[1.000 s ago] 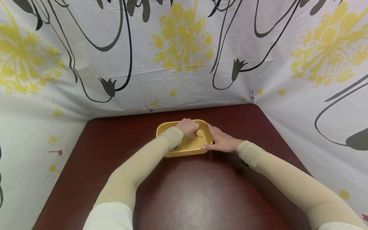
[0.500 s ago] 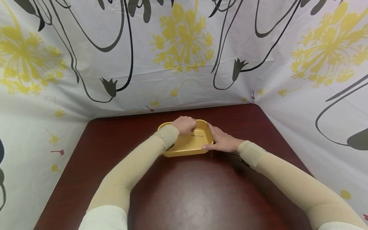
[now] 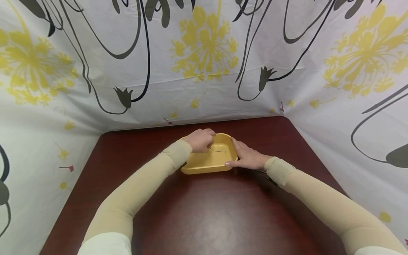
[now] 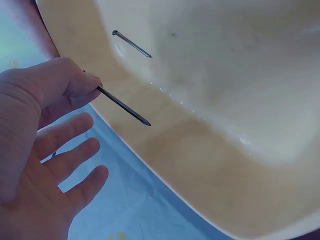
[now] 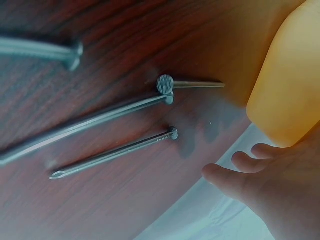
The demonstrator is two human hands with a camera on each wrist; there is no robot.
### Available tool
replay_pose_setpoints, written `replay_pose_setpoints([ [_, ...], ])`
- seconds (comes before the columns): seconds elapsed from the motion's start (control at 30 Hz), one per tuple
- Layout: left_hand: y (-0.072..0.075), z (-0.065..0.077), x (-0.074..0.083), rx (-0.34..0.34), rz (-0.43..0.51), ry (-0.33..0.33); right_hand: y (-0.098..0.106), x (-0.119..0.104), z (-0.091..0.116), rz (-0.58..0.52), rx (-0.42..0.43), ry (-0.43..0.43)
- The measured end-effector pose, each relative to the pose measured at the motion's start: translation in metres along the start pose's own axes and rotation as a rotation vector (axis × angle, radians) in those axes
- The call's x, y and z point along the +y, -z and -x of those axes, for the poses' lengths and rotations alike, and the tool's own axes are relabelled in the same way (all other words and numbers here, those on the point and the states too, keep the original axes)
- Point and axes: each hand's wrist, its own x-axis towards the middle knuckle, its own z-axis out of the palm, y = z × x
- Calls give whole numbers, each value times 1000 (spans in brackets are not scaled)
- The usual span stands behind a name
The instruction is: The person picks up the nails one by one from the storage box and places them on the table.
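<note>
A yellow plastic tray (image 3: 208,169) sits toward the back of the dark red table. My left hand (image 3: 200,140) is over its left part and pinches a nail (image 4: 124,106) between thumb and forefinger, the other fingers spread loosely. The nail's pointed end sticks out past the fingertips. A second nail (image 4: 132,44) lies on the tray floor, also visible as a thin dark line in the head view. Against the tray's right end rests my right hand (image 3: 248,156), its fingers extended along the outer side and holding nothing else.
Several nails lie on the table beside the right wrist, among them a long nail (image 5: 95,126) and a shorter nail (image 5: 117,154). A patterned white cloth (image 3: 191,95) hangs behind the table and along both sides.
My left hand has drawn leftward within the tray, leaving the nail on the tray floor in fuller view. My right hand stays at the tray's right end.
</note>
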Motion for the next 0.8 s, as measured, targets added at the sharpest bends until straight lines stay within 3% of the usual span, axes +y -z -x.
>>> replay_pose_setpoints([
  [0.57, 16, 34, 2, -31, 43, 135, -1, 0, 0, -5, -25, -41],
  [0.8, 24, 52, -10, -28, 118, 188, 1, -1, 2, -9, -32, -54],
])
